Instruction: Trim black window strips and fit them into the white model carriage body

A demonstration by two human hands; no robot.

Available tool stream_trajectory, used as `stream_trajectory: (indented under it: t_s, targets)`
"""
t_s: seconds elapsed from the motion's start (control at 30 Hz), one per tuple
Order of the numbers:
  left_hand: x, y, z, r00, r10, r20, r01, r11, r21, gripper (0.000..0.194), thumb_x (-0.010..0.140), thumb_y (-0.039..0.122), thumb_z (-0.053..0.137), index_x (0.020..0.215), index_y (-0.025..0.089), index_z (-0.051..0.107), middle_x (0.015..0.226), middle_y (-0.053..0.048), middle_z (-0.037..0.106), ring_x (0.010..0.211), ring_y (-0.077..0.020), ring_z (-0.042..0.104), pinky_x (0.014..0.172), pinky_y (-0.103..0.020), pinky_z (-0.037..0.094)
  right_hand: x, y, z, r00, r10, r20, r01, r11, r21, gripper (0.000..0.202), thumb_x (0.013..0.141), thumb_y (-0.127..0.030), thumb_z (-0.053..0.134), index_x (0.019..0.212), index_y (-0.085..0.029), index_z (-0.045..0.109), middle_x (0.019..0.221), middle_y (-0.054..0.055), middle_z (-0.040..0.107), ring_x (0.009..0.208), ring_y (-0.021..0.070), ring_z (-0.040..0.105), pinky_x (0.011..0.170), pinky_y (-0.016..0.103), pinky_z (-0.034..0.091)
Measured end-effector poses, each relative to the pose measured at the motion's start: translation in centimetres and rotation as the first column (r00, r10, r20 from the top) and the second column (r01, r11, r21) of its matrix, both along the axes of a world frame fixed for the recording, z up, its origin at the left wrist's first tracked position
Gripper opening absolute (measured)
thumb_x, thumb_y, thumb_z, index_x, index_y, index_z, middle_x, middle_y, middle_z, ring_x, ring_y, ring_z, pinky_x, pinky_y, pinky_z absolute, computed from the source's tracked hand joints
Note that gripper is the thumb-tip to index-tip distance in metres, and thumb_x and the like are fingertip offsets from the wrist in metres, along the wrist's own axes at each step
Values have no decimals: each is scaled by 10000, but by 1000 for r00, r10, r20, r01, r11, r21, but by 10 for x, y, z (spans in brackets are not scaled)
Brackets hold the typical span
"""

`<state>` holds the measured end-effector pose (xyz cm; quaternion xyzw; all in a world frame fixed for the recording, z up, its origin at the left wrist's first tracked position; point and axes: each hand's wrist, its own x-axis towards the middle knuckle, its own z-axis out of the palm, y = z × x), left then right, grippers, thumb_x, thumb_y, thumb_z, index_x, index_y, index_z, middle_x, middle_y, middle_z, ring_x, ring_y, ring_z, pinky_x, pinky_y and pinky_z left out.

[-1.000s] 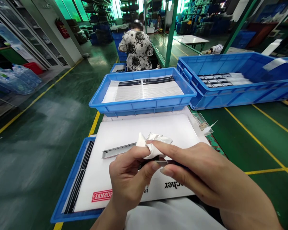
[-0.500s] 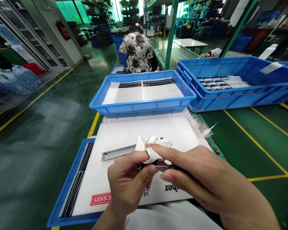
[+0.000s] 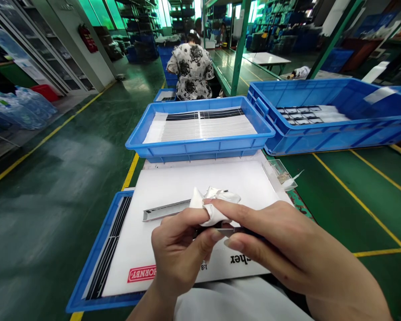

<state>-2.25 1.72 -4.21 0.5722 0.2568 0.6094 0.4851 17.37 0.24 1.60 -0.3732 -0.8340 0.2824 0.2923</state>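
Over my left hand's (image 3: pixel 180 249) index finger lies a crumpled white cloth (image 3: pixel 217 198). The left thumb is bent in against the fingers, by the tip of a thin metal blade (image 3: pixel 226 231). My right hand (image 3: pixel 280 245) grips the blade's dark handle between thumb and fingers, its index fingertip resting on the cloth. Something small and dark shows under the cloth, mostly hidden by fingers. Beyond my hands a long grey tray-like part (image 3: pixel 167 210) lies on the white board (image 3: pixel 240 176), its right end covered by the cloth.
A blue tray (image 3: pixel 203 151) holding rows of dark strips stands behind the board. Another blue tray (image 3: pixel 76 296) sticks out at the left. To the right are a large blue bin (image 3: pixel 341 133) and a small clear box (image 3: pixel 280 171). A person (image 3: pixel 192 67) sits farther back.
Both hands stay almost in place around the cloth and blade. The view has shifted slightly; the grey part still lies on the board.
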Motion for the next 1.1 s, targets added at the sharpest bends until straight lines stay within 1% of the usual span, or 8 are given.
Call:
stream_trajectory:
  t_s: [0.23,0.4,0.57,0.73,0.83,1.1]
  targets:
    - [-2,0,-4,1000,-16,9,17,1000,-13,111,927,214,783,1028,259,791,607,45,638,403,-54,502,352,-136,411,-2,-2,0,999,-19,34,18,1000,19,393,1160,-332,394,1536,-250,472,999,-59,783,739,108,712,673,252,457]
    - [-2,1,-2,1000,-9,20,9,1000,-20,94,923,221,788,1013,246,795,634,37,658,403,-51,513,343,-129,411,-5,-3,-1,996,-47,77,43,997,63,389,1166,-338,375,1533,-247,465,913,-63,762,719,117,708,660,263,454]
    - [-1,1,-1,999,1,38,0,999,-36,91,920,223,789,1009,242,801,606,39,654,384,-56,510,332,-132,409,-6,-3,-2,995,-59,83,52,994,91,393,1168,-337,375,1541,-242,458,863,-52,751,694,126,703,638,268,445]
    - [-1,1,-1,999,1,53,0,1000,-31,87,909,217,800,995,229,802,615,28,656,381,-56,509,327,-131,407,-6,-2,-1,997,-40,73,35,997,62,397,1163,-328,392,1546,-246,455,879,-45,758,711,130,709,655,266,453]
    - [-1,2,-2,998,-3,55,4,999,-33,79,908,220,802,987,221,800,613,23,654,380,-60,512,325,-133,404,-6,-2,-1,997,-37,69,32,997,70,395,1162,-334,396,1540,-241,464,873,-48,757,705,128,705,650,266,450]
    - [-3,3,-4,998,-27,50,28,999,-18,104,922,196,781,1020,227,800,618,25,666,384,-59,511,337,-136,416,-4,-3,0,998,-22,55,19,999,45,396,1164,-335,385,1535,-231,473,926,-44,774,720,122,715,654,265,458]
